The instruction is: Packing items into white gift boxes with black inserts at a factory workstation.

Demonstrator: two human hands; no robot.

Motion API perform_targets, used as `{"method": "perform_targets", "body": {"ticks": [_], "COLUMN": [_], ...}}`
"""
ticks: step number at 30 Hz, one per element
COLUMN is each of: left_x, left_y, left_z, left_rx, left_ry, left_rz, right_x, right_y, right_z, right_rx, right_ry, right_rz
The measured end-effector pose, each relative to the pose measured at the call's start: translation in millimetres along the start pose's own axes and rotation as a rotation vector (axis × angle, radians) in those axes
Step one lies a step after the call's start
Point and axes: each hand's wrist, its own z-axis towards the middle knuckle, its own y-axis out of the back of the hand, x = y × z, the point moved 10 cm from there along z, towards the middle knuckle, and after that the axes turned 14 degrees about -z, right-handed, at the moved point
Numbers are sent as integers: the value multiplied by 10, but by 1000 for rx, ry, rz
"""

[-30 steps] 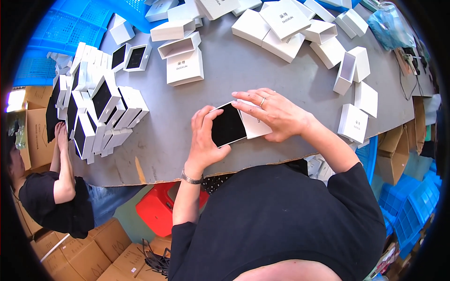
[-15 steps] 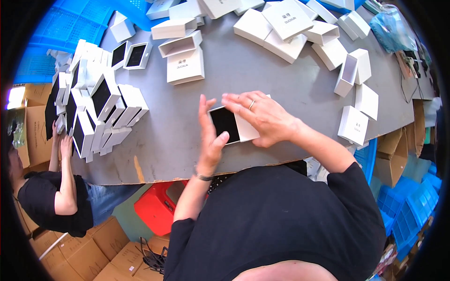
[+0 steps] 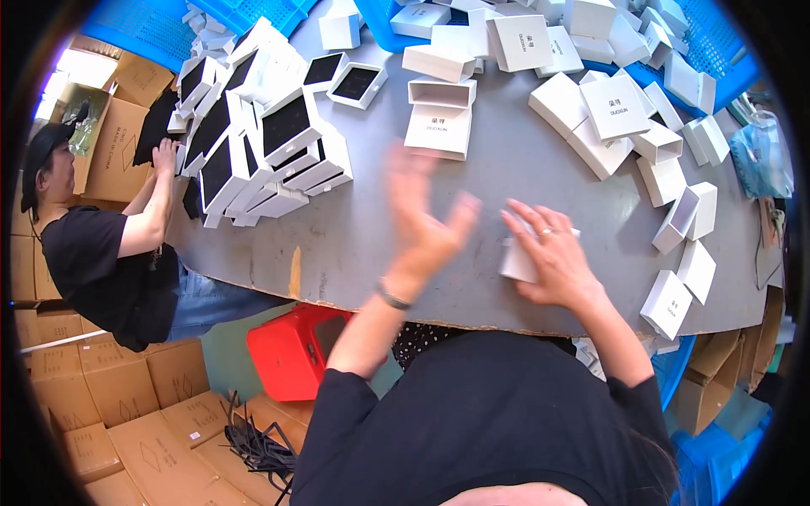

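My right hand [image 3: 553, 257] rests over a small white box [image 3: 515, 265] on the table, its fingers curled around it; most of the box is hidden under the hand. My left hand [image 3: 422, 219] is lifted off to the left, smeared by motion, with thumb and fingers apart and nothing in it. Just beyond its fingertips lies a white lidded box [image 3: 439, 133], with an open-ended white sleeve [image 3: 440, 93] on top of it.
At the left stand stacked white trays with black lining [image 3: 291, 126]. Loose white boxes [image 3: 614, 108] lie at the back right, before a blue crate [image 3: 727, 72]. A co-worker [image 3: 105, 228] handles black pieces at the left. A red stool [image 3: 283, 354] stands below the table edge.
My left hand has come off the box and reached forward. My right hand keeps hold of it, and the black-lined part no longer shows. The whole view has shifted.
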Motion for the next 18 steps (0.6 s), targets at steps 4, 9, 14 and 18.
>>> {"method": "perform_targets", "body": {"ticks": [4,9,14,18], "left_x": [39,205,138,166], "left_y": [1413,1416,1205,1110], "left_z": [536,662,556,678], "left_rx": [-393,-281,-216,-127], "left_ry": [-135,-80,-244,-127], "left_rz": [884,948,871,753], "right_x": [-783,-1128,-503,-446], "right_y": [326,420,197,-218], "right_z": [-939,-1266,726,1631], "right_rx": [70,-60,-355,-364], "right_ry": [-406,-651,-8,-19], "right_rz": [-141,-218,37,56]}}
